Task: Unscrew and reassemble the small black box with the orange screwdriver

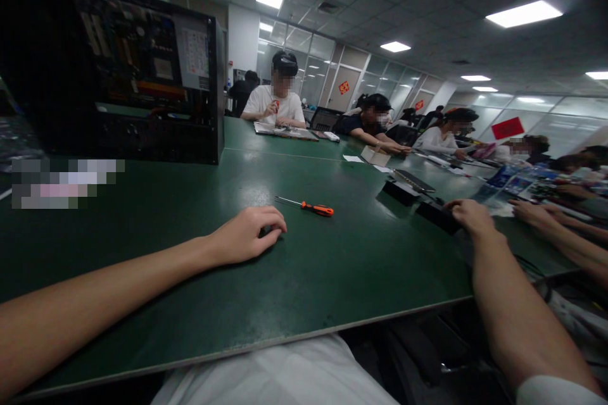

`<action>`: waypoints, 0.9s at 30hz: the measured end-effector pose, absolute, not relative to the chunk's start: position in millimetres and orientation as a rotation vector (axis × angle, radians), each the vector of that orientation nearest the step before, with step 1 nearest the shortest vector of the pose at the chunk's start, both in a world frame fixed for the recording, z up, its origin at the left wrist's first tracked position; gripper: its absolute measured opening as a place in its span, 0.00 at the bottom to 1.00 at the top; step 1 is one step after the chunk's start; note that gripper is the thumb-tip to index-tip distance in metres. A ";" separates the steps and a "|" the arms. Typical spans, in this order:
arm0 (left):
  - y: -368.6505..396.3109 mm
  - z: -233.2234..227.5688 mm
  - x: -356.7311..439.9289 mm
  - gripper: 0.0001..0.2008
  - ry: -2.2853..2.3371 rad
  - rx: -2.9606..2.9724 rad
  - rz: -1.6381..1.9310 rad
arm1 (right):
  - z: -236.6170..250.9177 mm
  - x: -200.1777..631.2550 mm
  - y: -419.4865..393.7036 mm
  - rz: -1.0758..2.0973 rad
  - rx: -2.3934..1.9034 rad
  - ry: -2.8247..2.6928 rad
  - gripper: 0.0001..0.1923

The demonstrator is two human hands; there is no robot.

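Observation:
My left hand (249, 234) rests on the green tabletop with its fingers loosely curved and a gap between thumb and forefinger; nothing is in it. Just beyond its fingertips lies a screwdriver (317, 209) with an orange and black handle, its shaft pointing left. Off to the right, my right hand (471, 218) has its fingers closed at the right end of a black box-shaped part (436, 215). The fingertips are partly hidden and blurred there. Another black block (399, 192) sits beside that part, with a flat dark metal-edged piece (414, 180) behind.
An open computer case (216, 88) stands at the left on the green table (285, 291). A co-worker's hands (534, 212) are close by on the right, near plastic bottles (510, 180). Across the table, a person (278, 101) works over a flat panel (285, 131).

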State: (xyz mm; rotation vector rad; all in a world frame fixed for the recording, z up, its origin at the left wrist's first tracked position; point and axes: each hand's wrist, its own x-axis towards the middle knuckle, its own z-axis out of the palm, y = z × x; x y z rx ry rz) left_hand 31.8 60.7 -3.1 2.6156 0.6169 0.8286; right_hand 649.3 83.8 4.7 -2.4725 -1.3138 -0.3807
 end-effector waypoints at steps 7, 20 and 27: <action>60.3 -3.1 31.6 0.08 0.621 2.602 0.832 | 21.6 618.6 73.7 -0.475 -2.620 -1.198 0.21; 60.7 -2.2 31.8 0.08 0.641 2.604 0.816 | 25.6 569.2 131.3 -0.198 -2.483 -1.736 0.16; 58.9 0.7 32.2 0.08 0.758 2.535 0.853 | 51.6 521.5 123.0 -0.300 -2.185 -1.895 0.15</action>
